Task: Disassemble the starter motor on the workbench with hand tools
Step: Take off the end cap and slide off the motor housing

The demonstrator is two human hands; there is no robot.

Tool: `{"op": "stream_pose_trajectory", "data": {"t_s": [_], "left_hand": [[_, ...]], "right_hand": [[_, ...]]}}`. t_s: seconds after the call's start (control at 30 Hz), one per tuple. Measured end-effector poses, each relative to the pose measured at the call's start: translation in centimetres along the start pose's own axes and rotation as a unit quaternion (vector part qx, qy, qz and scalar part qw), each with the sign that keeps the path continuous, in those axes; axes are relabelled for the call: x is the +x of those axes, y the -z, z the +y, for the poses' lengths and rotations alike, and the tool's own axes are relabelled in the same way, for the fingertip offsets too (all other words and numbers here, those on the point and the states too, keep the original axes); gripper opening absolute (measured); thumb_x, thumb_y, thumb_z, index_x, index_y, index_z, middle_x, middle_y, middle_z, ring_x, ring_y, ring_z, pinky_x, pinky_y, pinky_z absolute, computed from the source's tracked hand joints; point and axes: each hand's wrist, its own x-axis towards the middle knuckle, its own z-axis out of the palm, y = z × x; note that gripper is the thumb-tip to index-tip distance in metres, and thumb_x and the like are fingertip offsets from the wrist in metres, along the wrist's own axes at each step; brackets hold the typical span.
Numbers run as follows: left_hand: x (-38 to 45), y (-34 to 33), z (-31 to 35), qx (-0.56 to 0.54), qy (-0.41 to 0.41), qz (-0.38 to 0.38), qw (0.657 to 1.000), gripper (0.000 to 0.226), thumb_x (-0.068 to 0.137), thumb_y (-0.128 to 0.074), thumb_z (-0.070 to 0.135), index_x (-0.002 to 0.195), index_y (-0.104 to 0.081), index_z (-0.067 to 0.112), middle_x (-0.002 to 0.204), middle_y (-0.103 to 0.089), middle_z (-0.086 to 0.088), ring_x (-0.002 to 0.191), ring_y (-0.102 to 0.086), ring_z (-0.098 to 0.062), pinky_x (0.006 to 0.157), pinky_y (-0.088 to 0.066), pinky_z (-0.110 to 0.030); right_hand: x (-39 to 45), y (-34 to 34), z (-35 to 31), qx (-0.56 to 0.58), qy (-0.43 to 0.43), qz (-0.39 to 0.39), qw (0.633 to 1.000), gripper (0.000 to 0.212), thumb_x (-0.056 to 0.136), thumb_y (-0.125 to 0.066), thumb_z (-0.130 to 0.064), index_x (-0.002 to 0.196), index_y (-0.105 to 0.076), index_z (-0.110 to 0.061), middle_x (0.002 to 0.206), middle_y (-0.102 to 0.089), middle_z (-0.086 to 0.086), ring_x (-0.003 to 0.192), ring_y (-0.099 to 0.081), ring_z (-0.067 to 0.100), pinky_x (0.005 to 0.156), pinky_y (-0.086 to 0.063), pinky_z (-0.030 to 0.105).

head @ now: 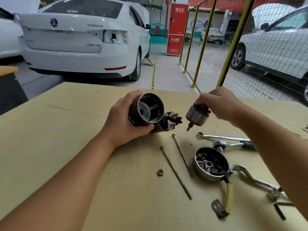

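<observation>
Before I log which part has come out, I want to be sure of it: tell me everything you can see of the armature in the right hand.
The armature is a short drum with a grey, finely ribbed metal core, copper-brown windings at its upper end and a thin steel shaft stub below. The right hand pinches it by the top. It hangs tilted in the air above the cardboard-covered bench, shaft pointing down and left, fully clear of the open motor housing held by the left hand, touching nothing else.
</observation>
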Motion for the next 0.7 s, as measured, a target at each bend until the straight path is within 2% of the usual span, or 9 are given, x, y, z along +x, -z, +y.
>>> {"op": "stream_pose_trajectory", "data": {"t_s": [0.1,0.17,0.23,0.3,0.37,0.47,0.6,0.63,0.7], "left_hand": [[0.0,-0.2,0.1,-0.005,0.006,0.003,1.0,0.086,0.059,-0.088,0.048,0.131,-0.042,0.042,0.119,-0.064,0.015,0.11,-0.064,-0.021,0.094,-0.054,-0.049],[0.0,-0.2,0.1,-0.005,0.01,0.001,1.0,0.086,0.059,-0.089,0.048,0.131,-0.041,0.041,0.118,-0.065,0.01,0.109,-0.064,-0.022,0.093,-0.054,-0.049],[0.0,-0.2,0.1,-0.004,0.012,-0.001,1.0,0.086,0.06,-0.088,0.048,0.131,-0.041,0.04,0.118,-0.065,0.009,0.109,-0.064,-0.022,0.093,-0.054,-0.049],[0.0,-0.2,0.1,-0.003,0.014,0.0,1.0,0.086,0.059,-0.088,0.049,0.131,-0.041,0.04,0.117,-0.065,0.008,0.108,-0.065,-0.023,0.092,-0.055,-0.049],[0.0,-0.1,0.2,-0.002,0.013,0.0,1.0,0.085,0.059,-0.088,0.049,0.13,-0.042,0.04,0.117,-0.066,0.008,0.108,-0.065,-0.023,0.092,-0.055,-0.049],[0.0,0.0,0.5,-0.004,0.016,-0.005,1.0,0.083,0.059,-0.087,0.049,0.129,-0.044,0.04,0.118,-0.065,0.007,0.108,-0.064,-0.024,0.093,-0.054,-0.049],[0.0,0.0,0.8,-0.008,0.031,-0.01,0.999,0.085,0.057,-0.084,0.053,0.13,-0.044,0.038,0.118,-0.065,0.005,0.11,-0.064,-0.024,0.094,-0.054,-0.05],[0.0,0.0,0.8,-0.009,0.032,-0.009,0.999,0.085,0.056,-0.084,0.054,0.13,-0.044,0.038,0.118,-0.065,0.005,0.11,-0.064,-0.024,0.094,-0.054,-0.05],[0.1,0.0,0.8,-0.011,0.031,-0.008,0.999,0.084,0.056,-0.084,0.054,0.129,-0.044,0.039,0.119,-0.065,0.006,0.11,-0.064,-0.024,0.095,-0.054,-0.05]], "right_hand": [[1.2,-0.8,1.2,0.001,-0.075,-0.096,0.993,0.035,0.088,-0.063,-0.036,0.078,-0.063,-0.002,0.056,-0.04,0.003,0.042,-0.031,0.016,0.043,-0.025,0.021],[2.1,-1.1,1.5,-0.006,-0.148,-0.185,0.972,0.033,0.09,-0.058,-0.041,0.082,-0.057,-0.009,0.055,-0.034,0.002,0.042,-0.029,0.016,0.046,-0.024,0.021],[2.7,-1.4,1.4,-0.032,-0.183,-0.246,0.951,0.035,0.092,-0.054,-0.046,0.083,-0.057,-0.012,0.056,-0.035,0.001,0.044,-0.031,0.016,0.048,-0.024,0.022],[3.3,-1.9,1.2,-0.077,-0.167,-0.242,0.953,0.041,0.093,-0.055,-0.051,0.086,-0.063,-0.011,0.06,-0.044,0.003,0.047,-0.038,0.018,0.049,-0.03,0.023],[3.7,-2.4,0.8,-0.141,-0.12,-0.204,0.961,0.047,0.094,-0.056,-0.053,0.091,-0.067,-0.007,0.069,-0.054,0.007,0.053,-0.045,0.021,0.05,-0.035,0.025],[3.3,-2.8,0.2,-0.215,-0.041,-0.151,0.964,0.039,0.101,-0.054,-0.046,0.101,-0.067,-0.01,0.085,-0.066,0.011,0.061,-0.055,0.024,0.051,-0.044,0.028],[1.9,-2.1,-0.1,-0.153,0.027,-0.15,0.976,0.029,0.092,-0.066,-0.053,0.105,-0.066,-0.026,0.098,-0.068,0.002,0.074,-0.065,0.019,0.051,-0.051,0.029],[1.4,-1.9,-0.1,-0.158,0.041,-0.158,0.974,0.032,0.089,-0.069,-0.053,0.108,-0.066,-0.028,0.104,-0.068,0.0,0.081,-0.066,0.018,0.057,-0.052,0.03],[0.6,-1.7,0.1,-0.195,0.061,-0.155,0.967,0.04,0.085,-0.072,-0.053,0.116,-0.065,-0.028,0.114,-0.065,-0.001,0.1,-0.063,0.02,0.079,-0.052,0.034]]}}
